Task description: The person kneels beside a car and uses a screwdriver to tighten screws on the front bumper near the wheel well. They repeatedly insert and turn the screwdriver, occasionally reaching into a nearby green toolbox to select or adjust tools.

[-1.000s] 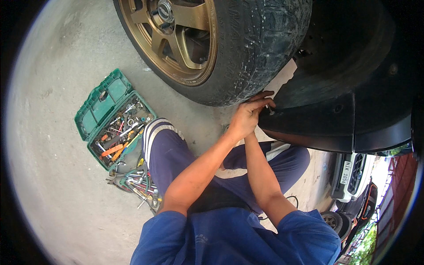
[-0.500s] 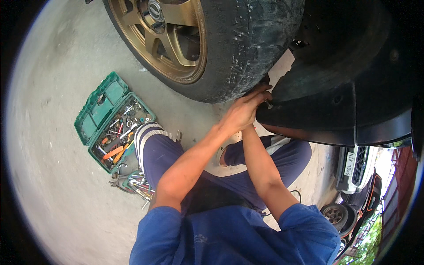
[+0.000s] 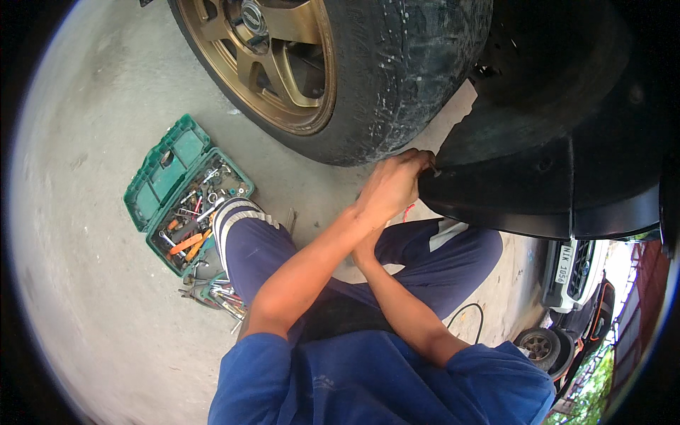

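Note:
My left hand [image 3: 391, 185] reaches up to the edge of a black plastic bumper [image 3: 496, 188], just below the tyre [image 3: 397, 78]. Its fingers are pinched together at a small bolt [image 3: 435, 171] at the panel's edge. My right hand [image 3: 365, 245] sits lower, crossing behind my left wrist, and its fingers are hidden there. A small red piece [image 3: 409, 210] shows just below my left hand; I cannot make out what it is or whether my right hand touches it.
A green toolbox [image 3: 172, 185] lies open on the concrete floor [image 3: 92, 234] at left, full of sockets and hand tools. More tools [image 3: 225, 297] lie beside my knee. A bronze wheel [image 3: 301, 64] stands above. A black cable [image 3: 479, 312] and a parked white vehicle [image 3: 567, 280] are at right.
My right hand has pulled down and left, away from the panel edge to behind my left wrist. The red piece has come into sight. My left hand stays at the bolt.

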Tool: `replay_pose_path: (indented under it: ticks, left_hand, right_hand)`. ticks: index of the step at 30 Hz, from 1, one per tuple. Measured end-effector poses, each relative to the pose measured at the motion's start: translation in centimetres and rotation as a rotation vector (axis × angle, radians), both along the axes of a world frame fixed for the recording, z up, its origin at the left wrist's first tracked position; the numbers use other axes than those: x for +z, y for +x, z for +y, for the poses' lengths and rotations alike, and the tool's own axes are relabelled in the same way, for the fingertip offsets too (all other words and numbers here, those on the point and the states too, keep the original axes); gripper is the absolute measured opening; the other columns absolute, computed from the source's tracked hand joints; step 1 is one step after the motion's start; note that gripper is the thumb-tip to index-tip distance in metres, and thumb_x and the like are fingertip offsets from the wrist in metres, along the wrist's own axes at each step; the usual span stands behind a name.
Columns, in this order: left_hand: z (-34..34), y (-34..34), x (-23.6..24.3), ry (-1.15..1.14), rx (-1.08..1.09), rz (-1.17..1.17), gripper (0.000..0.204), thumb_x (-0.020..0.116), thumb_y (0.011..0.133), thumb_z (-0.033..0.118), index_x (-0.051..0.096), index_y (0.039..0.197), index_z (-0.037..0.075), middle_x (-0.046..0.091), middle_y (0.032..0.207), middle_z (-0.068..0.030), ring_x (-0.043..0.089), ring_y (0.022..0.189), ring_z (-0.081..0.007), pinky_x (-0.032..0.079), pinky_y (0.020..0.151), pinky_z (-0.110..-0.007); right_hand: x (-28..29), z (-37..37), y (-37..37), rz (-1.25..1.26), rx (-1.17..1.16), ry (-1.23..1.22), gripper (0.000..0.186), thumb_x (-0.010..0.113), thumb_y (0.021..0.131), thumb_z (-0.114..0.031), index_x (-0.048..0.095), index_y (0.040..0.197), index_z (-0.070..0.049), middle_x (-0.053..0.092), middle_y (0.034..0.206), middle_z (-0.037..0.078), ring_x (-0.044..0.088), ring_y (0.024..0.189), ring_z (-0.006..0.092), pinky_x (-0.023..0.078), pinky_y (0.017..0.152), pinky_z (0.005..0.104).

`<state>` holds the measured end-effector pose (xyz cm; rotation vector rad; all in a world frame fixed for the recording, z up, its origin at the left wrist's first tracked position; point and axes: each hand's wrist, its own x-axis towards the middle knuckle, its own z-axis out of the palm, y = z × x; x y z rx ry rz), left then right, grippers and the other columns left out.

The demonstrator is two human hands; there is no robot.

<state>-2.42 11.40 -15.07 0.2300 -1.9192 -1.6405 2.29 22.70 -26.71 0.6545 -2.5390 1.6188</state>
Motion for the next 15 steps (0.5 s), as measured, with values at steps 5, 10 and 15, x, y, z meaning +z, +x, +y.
replay_pose_path:
  ticks: [5, 10, 15]
  left_hand:
    - [-0.7, 0.3, 2.9, -0.003, -0.029, -0.328, 0.023, 0.06, 0.08, -0.003, 0.07, 0.099, 0.001, 0.069, 0.083, -0.0262, 0.067, 0.086, -0.0478, 0.053, 0.077, -0.05]
    - [-0.6, 0.5, 2.0, 0.005, -0.001, -0.151, 0.023, 0.055, 0.084, -0.006, 0.07, 0.101, -0.001, 0.069, 0.095, -0.0246, 0.066, 0.094, -0.0451, 0.052, 0.083, -0.047]
    - [0.8, 0.0, -0.3, 0.137, 0.113, 0.041, 0.028, 0.053, 0.085, -0.009, 0.07, 0.105, 0.001, 0.069, 0.106, -0.0185, 0.065, 0.101, -0.0398, 0.051, 0.087, -0.044]
  right_hand:
    - [4.0, 2.5, -1.5, -0.174, 0.337, -0.354, 0.031, 0.065, 0.093, -0.025, 0.064, 0.1, 0.005, 0.067, 0.089, 0.009, 0.06, 0.081, 0.0143, 0.046, 0.074, 0.0278]
    - [4.5, 2.5, -4.0, -0.196, 0.358, -0.013, 0.029, 0.067, 0.092, -0.023, 0.066, 0.096, 0.005, 0.069, 0.084, 0.006, 0.063, 0.074, 0.0164, 0.048, 0.068, 0.0301]
    - [1.5, 0.8, -9.3, -0.017, 0.184, 0.287, 0.027, 0.064, 0.094, -0.021, 0.065, 0.103, 0.004, 0.069, 0.093, 0.008, 0.063, 0.082, 0.018, 0.049, 0.075, 0.0315]
